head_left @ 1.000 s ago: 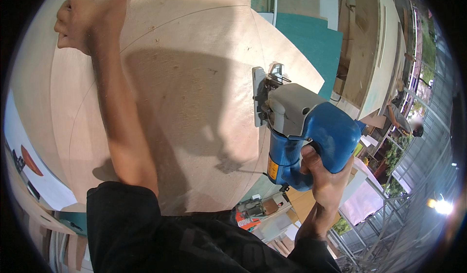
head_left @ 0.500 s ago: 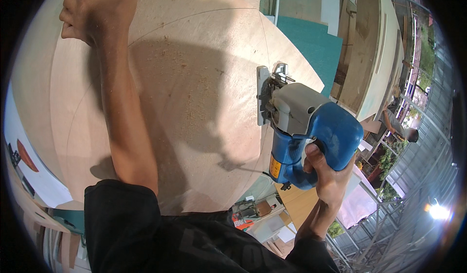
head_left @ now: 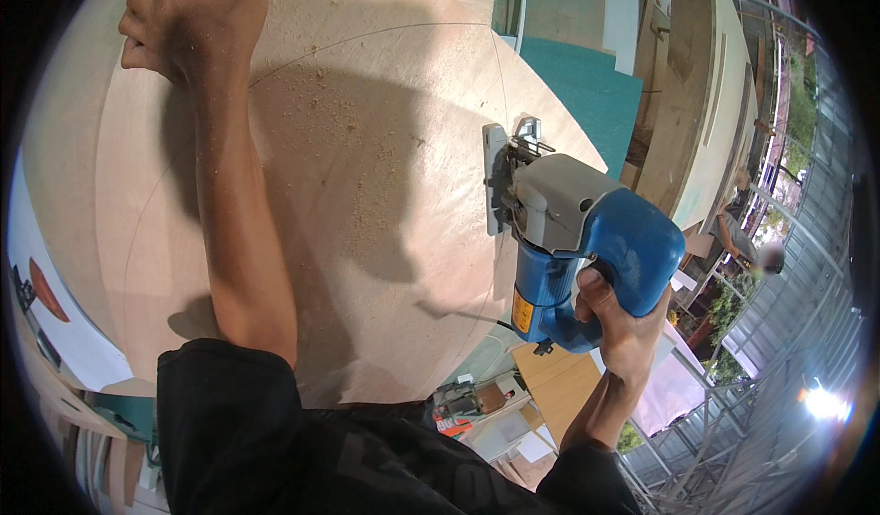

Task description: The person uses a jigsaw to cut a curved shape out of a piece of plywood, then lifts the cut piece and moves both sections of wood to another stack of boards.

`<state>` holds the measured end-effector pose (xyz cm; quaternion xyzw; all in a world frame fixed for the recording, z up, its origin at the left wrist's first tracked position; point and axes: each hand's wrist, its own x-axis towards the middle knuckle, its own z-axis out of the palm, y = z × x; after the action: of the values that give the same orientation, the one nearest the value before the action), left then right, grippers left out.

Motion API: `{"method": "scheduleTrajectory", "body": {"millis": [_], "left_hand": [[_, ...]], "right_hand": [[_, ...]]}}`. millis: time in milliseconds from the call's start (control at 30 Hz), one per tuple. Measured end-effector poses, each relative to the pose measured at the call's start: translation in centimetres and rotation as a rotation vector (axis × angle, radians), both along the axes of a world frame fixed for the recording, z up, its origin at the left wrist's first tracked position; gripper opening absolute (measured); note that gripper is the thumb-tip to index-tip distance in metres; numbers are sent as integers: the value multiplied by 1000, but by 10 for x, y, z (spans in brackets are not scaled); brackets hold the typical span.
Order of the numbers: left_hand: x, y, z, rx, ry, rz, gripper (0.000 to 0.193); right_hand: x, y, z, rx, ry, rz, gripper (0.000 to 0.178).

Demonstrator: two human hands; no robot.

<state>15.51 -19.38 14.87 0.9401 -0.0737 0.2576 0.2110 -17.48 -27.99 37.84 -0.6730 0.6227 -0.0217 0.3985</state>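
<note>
A large sheet of pale plywood (head_left: pixel 367 148) lies in front of me, with a curved pencil line and scattered sawdust on it. My right hand (head_left: pixel 628 327) grips the handle of a blue and grey jigsaw (head_left: pixel 559 203), thumb wrapped over it. The saw's metal base is against the plywood near its right edge, beside a drawn line; its blade is hidden. At the far left my left hand (head_left: pixel 197 20) presses on the sheet, fingers bent and thumb spread away from them, holding nothing. The frame's top edge cuts off part of that hand.
Green boards (head_left: pixel 582 79) lie beyond the sheet's right edge, next to stacked timber planks (head_left: pixel 683 84). A wooden tabletop (head_left: pixel 550 382) and a cluttered shelf (head_left: pixel 477 405) are near my right side. Another person (head_left: pixel 738 235) is in the right background.
The jigsaw has crept slightly toward the far side along the drawn line, still in my right hand. My left hand keeps its place on the plywood.
</note>
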Motion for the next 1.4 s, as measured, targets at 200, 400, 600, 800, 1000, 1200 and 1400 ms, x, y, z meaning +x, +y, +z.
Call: {"method": "scheduleTrajectory", "body": {"millis": [200, 400, 600, 800, 1000, 1200, 1400], "left_hand": [[6, 0, 3, 3, -16, -6, 67], [3, 1, 1, -24, 18, -3, 67], [1, 1, 12, -35, 20, 19, 65], [1, 3, 10, -62, 46, -21, 63], [2, 1, 8, -63, 5, 0, 62], [2, 0, 8, -42, 50, 21, 62], [-4, -1, 17, -76, 62, 10, 62]], "right_hand": [[-4, -9, 3, 43, 19, 37, 33], [-4, -10, 4, 48, 44, 50, 30], [-10, -10, 3, 63, 79, 13, 36], [2, -7, 1, 53, 23, 32, 26], [7, -8, 1, 42, 8, 53, 22], [11, -9, 0, 21, 25, 68, 23], [12, -12, -1, 39, 0, 113, 24]]}}
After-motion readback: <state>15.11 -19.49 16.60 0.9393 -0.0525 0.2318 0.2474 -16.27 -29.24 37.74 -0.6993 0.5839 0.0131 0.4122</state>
